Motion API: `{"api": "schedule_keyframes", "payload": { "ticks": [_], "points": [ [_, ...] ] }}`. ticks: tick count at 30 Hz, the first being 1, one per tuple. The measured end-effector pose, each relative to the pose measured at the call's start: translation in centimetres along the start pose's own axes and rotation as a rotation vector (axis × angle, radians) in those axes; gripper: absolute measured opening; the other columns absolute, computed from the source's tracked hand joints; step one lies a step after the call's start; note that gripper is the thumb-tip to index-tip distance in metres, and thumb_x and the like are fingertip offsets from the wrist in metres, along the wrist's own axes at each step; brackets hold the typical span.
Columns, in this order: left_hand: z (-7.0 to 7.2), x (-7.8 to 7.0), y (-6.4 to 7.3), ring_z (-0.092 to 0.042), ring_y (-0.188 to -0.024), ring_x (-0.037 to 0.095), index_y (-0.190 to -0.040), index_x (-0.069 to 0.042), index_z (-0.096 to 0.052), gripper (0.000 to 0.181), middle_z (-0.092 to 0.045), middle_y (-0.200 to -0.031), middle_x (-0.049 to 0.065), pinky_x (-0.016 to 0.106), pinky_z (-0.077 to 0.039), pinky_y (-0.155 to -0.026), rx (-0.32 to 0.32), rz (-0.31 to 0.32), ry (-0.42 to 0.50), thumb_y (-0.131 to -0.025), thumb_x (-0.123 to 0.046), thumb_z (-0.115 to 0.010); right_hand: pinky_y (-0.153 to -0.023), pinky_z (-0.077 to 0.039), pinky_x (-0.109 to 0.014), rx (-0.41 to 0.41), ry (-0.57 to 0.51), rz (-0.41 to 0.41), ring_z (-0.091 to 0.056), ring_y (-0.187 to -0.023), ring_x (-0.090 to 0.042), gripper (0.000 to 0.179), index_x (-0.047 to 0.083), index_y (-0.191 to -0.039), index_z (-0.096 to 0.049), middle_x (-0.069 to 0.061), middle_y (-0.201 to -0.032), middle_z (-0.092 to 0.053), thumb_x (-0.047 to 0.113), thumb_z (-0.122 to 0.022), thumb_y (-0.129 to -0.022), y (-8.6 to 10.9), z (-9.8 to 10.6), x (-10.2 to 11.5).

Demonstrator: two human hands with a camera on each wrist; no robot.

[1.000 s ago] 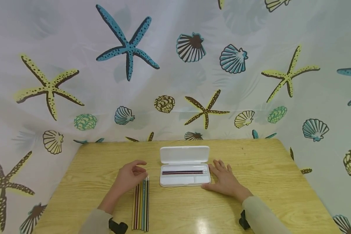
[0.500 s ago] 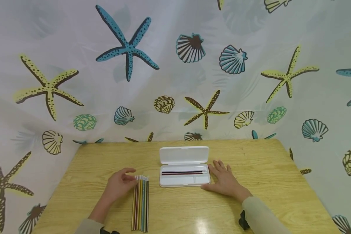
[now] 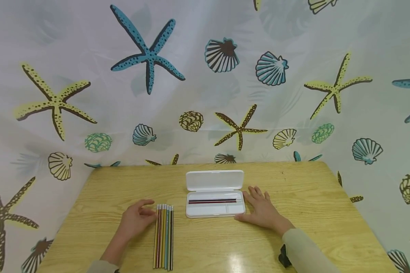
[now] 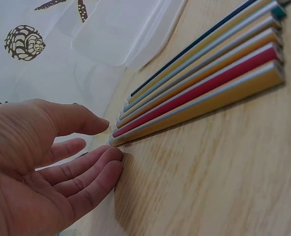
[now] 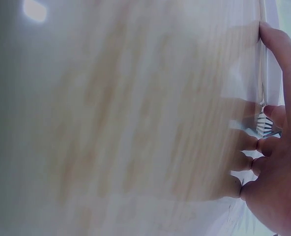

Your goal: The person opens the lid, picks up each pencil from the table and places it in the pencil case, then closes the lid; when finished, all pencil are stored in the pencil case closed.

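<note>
Picking up pencils (image 3: 163, 239), I judge
My left hand (image 3: 135, 220), fingers parted, sits beside them; my right hand (image 3: 262, 210), spread, touches the case (image 3: 205, 210); pinching one seems due.

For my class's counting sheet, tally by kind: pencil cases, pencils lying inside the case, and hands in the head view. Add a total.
Pencil case: 1
Pencils inside it: 2
Hands: 2 (left hand, right hand)
Total: 5

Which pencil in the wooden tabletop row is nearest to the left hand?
The yellow pencil at the row's left end; the red pencil beside it and the others lie farther.
</note>
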State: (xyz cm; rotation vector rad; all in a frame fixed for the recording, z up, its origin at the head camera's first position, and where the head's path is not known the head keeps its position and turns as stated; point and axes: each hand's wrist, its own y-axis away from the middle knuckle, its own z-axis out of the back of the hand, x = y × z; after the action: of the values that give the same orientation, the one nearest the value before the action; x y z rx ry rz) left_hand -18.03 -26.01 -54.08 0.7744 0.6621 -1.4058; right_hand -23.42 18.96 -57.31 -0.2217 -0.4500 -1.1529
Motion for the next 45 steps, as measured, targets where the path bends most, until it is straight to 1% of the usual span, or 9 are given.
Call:
{"api": "schedule_keyframes", "payload": {
  "ticks": [4, 8, 11, 16, 20, 25, 32, 41, 45],
  "points": [
    [-0.1, 0.2, 0.0, -0.075, -0.094, 0.021, -0.142, -0.001, -0.062, 0.055, -0.080, -0.103, 0.010, 0.053, -0.057, -0.095, -0.006, 0.007, 0.002, -0.093, -0.015, -0.080, -0.127, -0.004, -0.072, 0.003, -0.004, -0.003, -0.008, -0.164, -0.044, 0.105, 0.011, -0.166, -0.034, -0.023, -0.174, -0.019, 0.073, -0.069, -0.088, 0.0, 0.0, 0.0],
    [-0.2, 0.2, 0.1, -0.076, -0.094, 0.023, -0.141, 0.000, -0.062, 0.055, -0.080, -0.101, 0.010, 0.054, -0.057, -0.095, -0.015, -0.002, -0.005, -0.092, -0.014, -0.081, -0.127, -0.005, -0.072, -0.002, -0.015, -0.001, -0.009, -0.163, -0.045, 0.104, 0.010, -0.165, -0.035, -0.024, -0.174, -0.020, 0.072, -0.070, -0.088, 0.1, 0.1, 0.2],
    [-0.3, 0.3, 0.0, -0.076, -0.093, 0.022, -0.141, 0.000, -0.062, 0.055, -0.080, -0.100, 0.010, 0.051, -0.058, -0.092, -0.011, -0.005, -0.001, -0.091, -0.014, -0.082, -0.127, -0.006, -0.072, -0.005, -0.017, 0.000, -0.010, -0.163, -0.046, 0.104, 0.010, -0.165, -0.036, -0.025, -0.173, -0.021, 0.071, -0.071, -0.088, 0.1, 0.2, 0.3],
    [-0.5, 0.5, -0.2, -0.076, -0.088, 0.020, -0.140, 0.001, -0.062, 0.056, -0.079, -0.098, 0.009, 0.044, -0.061, -0.085, -0.005, -0.002, 0.011, -0.090, -0.012, -0.083, -0.127, -0.005, -0.071, 0.000, -0.011, -0.006, -0.010, -0.163, -0.045, 0.104, 0.011, -0.165, -0.035, -0.023, -0.174, -0.021, 0.071, -0.070, -0.088, 0.0, 0.2, 0.3],
    [-0.7, 0.7, -0.3, -0.076, -0.087, 0.019, -0.140, 0.002, -0.062, 0.056, -0.079, -0.097, 0.008, 0.040, -0.062, -0.081, -0.014, -0.004, 0.003, -0.089, -0.011, -0.083, -0.127, -0.006, -0.071, 0.000, -0.007, -0.007, -0.010, -0.163, -0.045, 0.104, 0.011, -0.165, -0.035, -0.023, -0.174, -0.021, 0.072, -0.069, -0.088, 0.0, 0.3, 0.3],
    [-0.9, 0.3, -0.3, -0.075, -0.085, 0.018, -0.139, 0.003, -0.062, 0.060, -0.078, -0.096, 0.007, 0.037, -0.061, -0.078, -0.022, 0.003, -0.001, -0.087, -0.013, -0.085, -0.126, -0.006, -0.072, -0.002, -0.010, -0.004, -0.010, -0.163, -0.046, 0.103, 0.010, -0.165, -0.036, -0.024, -0.173, -0.022, 0.070, -0.070, -0.088, 0.0, 0.3, 0.3],
    [-1.1, 0.0, -0.2, -0.072, -0.081, 0.014, -0.138, 0.002, -0.064, 0.060, -0.077, -0.092, 0.006, 0.032, -0.057, -0.075, -0.050, 0.004, -0.052, -0.084, -0.012, -0.086, -0.127, -0.006, -0.072, -0.004, -0.012, -0.001, -0.010, -0.163, -0.046, 0.104, 0.009, -0.165, -0.036, -0.024, -0.173, -0.022, 0.071, -0.070, -0.088, 0.0, 0.2, 0.2],
    [-0.9, 0.0, -0.3, -0.072, -0.082, 0.015, -0.140, 0.003, -0.061, 0.061, -0.077, -0.092, 0.006, 0.032, -0.058, -0.074, -0.048, 0.001, -0.053, -0.085, -0.011, -0.085, -0.127, -0.005, -0.072, -0.001, -0.011, -0.002, -0.009, -0.163, -0.044, 0.105, 0.011, -0.165, -0.035, -0.023, -0.174, -0.020, 0.073, -0.069, -0.088, 0.0, 0.2, 0.1],
    [-0.9, 0.2, -0.3, -0.075, -0.084, 0.021, -0.142, 0.004, -0.059, 0.060, -0.077, -0.094, 0.009, 0.036, -0.061, -0.075, -0.031, -0.012, -0.030, -0.089, -0.008, -0.083, -0.126, -0.006, -0.073, -0.004, -0.011, 0.001, -0.010, -0.163, -0.045, 0.105, 0.010, -0.165, -0.035, -0.024, -0.173, -0.021, 0.072, -0.070, -0.088, 0.0, 0.2, 0.2]
  ]
}}
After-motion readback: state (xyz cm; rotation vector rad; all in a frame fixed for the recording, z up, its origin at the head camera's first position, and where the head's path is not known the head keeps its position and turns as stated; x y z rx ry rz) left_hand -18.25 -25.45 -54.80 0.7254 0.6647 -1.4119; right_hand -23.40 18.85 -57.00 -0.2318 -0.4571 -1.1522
